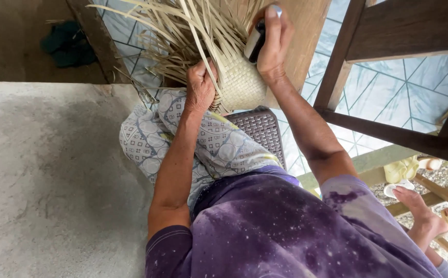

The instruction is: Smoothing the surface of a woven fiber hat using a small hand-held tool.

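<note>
wearing a purple shirt (pixel 285 231) nearest the camera, with a patterned cloth (pixel 219 146) lying over the lap. sitting on a brown woven-look stool (pixel 262 128), partly showing beside the cloth. reaching forward with both arms to a half-woven basket (pixel 242 85) of pale straw, held just above the knee. left hand (pixel 199 87) gripping the basket's left edge, grip pressed together around loose straw strips (pixel 183 36) fanning up and left. right hand (pixel 273 44) resting against the basket's upper right side, grip curled around a small dark tool (pixel 256 42). standing behind the basket, a wooden plank (pixel 301 36). lying beyond, pale blue floor tiles (pixel 388 92). stretching left, a grey concrete floor (pixel 44 180).
</note>
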